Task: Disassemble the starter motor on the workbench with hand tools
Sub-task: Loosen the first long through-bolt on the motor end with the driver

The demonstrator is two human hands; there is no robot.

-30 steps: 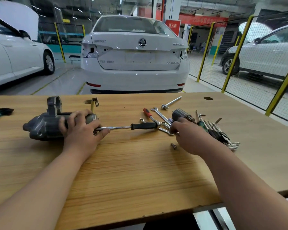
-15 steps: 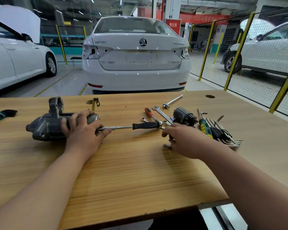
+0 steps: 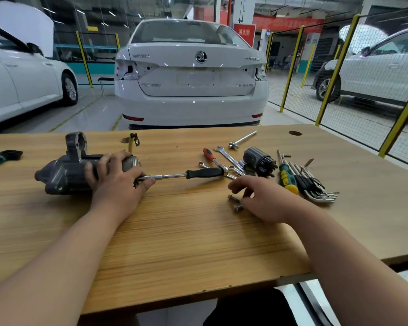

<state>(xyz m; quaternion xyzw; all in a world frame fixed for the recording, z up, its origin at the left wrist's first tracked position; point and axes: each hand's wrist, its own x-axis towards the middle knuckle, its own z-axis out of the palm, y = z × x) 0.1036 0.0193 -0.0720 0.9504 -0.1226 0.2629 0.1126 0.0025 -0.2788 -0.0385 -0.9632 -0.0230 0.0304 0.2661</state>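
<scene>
- The left hand (image 3: pixel 118 182) is laid over the round end of the motor (image 3: pixel 66 172), with its fingers curled around the housing in a firm grasp.
- The motor is lying on its side on the desk (image 3: pixel 174 243). Most of its grey body extends past the fingertips of that hand, and its mounting lug stands upright on the far side.
- Just beside the thumb of the left hand, the chrome shaft of a wrench (image 3: pixel 203 172) meets the motor's end. Its black handle runs off towards the right hand.
- The right hand (image 3: pixel 266 198) is held low over the desk, palm down, with its fingers bent loosely.
- Two bolts (image 3: pixel 236 204) lie at the fingertips of the right hand. It cannot be told whether one of them is pinched or only touched.
- Just beyond the right hand, a dark solenoid (image 3: pixel 257 161) is lying among several spanners (image 3: pixel 226 156).
- On the outer side of the right hand, a green and yellow screwdriver (image 3: pixel 285 177) lies beside a fan of hex keys (image 3: pixel 316 187).
- Well off to the outer side of the left hand, a glove (image 3: pixel 3 156) is seen at the desk's edge.
- Beyond the desk, a white car (image 3: pixel 191 78) is parked with its rear facing the hands.
</scene>
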